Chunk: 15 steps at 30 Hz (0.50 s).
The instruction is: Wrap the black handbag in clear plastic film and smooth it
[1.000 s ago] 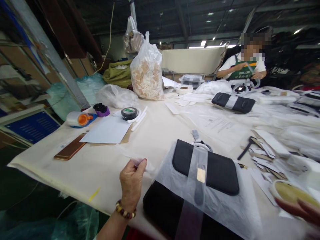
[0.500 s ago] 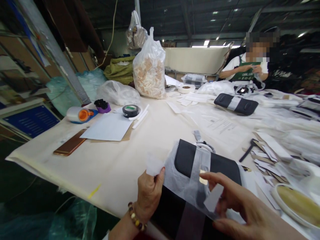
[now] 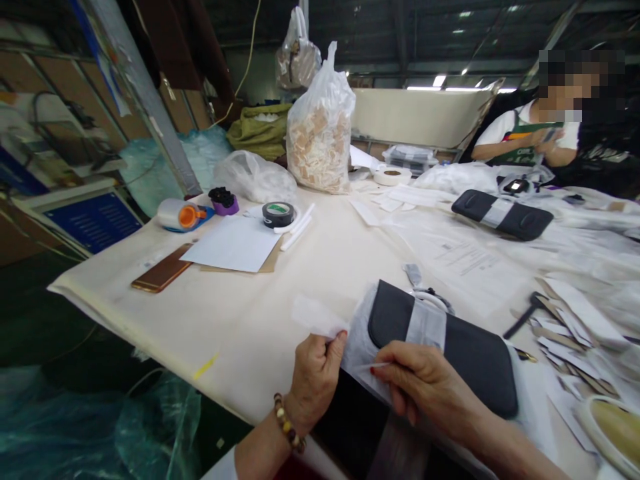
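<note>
My left hand (image 3: 317, 377), with a beaded bracelet at the wrist, pinches a thin white paper slip (image 3: 313, 315) between thumb and fingers. Close beside it, my right hand (image 3: 425, 380) has thumb and forefinger pressed together on another thin white slip (image 3: 381, 365), seen nearly edge-on. Behind the hands lies a black flat bag (image 3: 480, 357) with a translucent band (image 3: 427, 323) around its middle, resting on thin white wrapping. Nearer to me, a second black piece (image 3: 350, 407), also banded, is partly covered by my hands and forearm.
Paper scraps (image 3: 575, 347) and a roll of tape (image 3: 613, 427) lie at right. Another banded black bag (image 3: 503, 213) sits farther back. At left are a phone (image 3: 161, 269), white sheets (image 3: 235, 247) and black tape (image 3: 279, 214). A person (image 3: 533, 137) works across the table.
My right hand has moved left from the bag's band and gold-coloured spot to beside my left hand, its fingers now closed together. The whole view has shifted slightly.
</note>
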Motion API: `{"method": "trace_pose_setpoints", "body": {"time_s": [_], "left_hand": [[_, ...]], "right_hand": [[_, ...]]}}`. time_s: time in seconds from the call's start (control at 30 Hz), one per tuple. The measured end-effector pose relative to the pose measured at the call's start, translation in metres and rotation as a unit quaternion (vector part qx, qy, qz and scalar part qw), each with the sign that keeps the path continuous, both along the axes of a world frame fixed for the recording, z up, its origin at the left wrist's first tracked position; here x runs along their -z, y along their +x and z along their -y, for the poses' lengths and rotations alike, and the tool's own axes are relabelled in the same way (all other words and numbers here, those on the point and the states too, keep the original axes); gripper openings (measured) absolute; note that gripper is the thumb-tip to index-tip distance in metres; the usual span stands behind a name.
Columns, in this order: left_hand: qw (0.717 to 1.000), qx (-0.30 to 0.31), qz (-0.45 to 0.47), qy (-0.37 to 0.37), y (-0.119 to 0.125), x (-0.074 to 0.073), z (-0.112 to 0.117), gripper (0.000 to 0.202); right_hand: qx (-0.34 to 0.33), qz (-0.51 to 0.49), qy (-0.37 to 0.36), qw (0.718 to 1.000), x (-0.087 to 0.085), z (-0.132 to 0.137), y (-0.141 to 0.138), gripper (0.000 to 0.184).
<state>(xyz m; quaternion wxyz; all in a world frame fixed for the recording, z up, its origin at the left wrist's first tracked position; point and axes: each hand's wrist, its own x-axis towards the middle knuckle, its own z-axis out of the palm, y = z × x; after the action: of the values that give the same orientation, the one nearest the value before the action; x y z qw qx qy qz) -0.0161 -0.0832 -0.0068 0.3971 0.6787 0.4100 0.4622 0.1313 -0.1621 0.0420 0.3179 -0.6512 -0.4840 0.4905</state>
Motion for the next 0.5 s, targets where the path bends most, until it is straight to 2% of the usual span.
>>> {"method": "trace_pose_setpoints", "body": {"time_s": [0.17, 0.5], "left_hand": [[1.000, 0.024, 0.007, -0.019, 0.002, 0.000, 0.001, 0.028], [0.997, 0.032, 0.029, -0.066, 0.004, 0.011, 0.004, 0.032]], "right_hand": [[0.021, -0.008, 0.011, 1.000, 0.014, -0.009, -0.010, 0.028], [0.069, -0.025, 0.030, 0.997, 0.025, -0.020, -0.021, 0.027]]}}
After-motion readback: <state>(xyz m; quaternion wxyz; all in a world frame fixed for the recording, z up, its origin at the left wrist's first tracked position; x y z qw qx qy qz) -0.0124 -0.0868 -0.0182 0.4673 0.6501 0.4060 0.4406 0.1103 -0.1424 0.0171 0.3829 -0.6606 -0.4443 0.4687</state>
